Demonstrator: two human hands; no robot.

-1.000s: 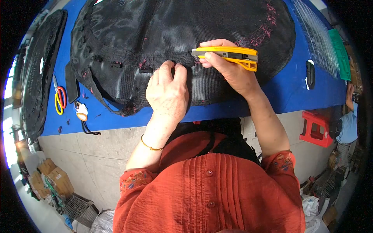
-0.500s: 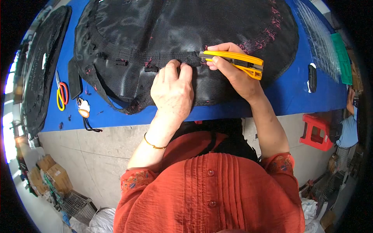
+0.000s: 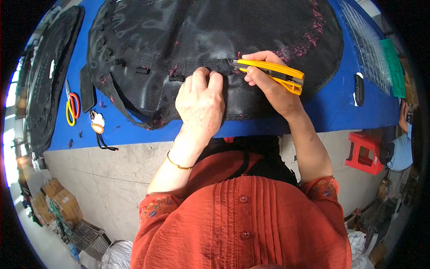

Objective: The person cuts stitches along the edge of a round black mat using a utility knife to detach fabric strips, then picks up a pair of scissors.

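Observation:
A large black mesh fabric piece (image 3: 197, 27) lies over the blue table (image 3: 331, 116), with pink thread bits (image 3: 309, 40) scattered on its right part. My left hand (image 3: 200, 101) is closed on the webbing band (image 3: 192, 66) along the fabric, its fingertips pressed together and partly hidden. Just right of it, my right hand (image 3: 273, 85) grips a yellow box cutter (image 3: 275, 71), whose blade end points left and meets the band. A loose black strap (image 3: 118, 98) curves along the fabric's lower left edge.
Scissors (image 3: 71, 107), a dark flat strip (image 3: 88, 89) and a small charm (image 3: 97, 123) lie at the left, near another black piece (image 3: 49, 76). At the right are a small black object (image 3: 359, 89), a green item (image 3: 393, 67), a red stool (image 3: 363, 152) and another person (image 3: 401, 148).
The view has shifted slightly, so the table items appear a little higher and further right. The cutter's handle has tilted downward at its right end. Both hands keep their holds.

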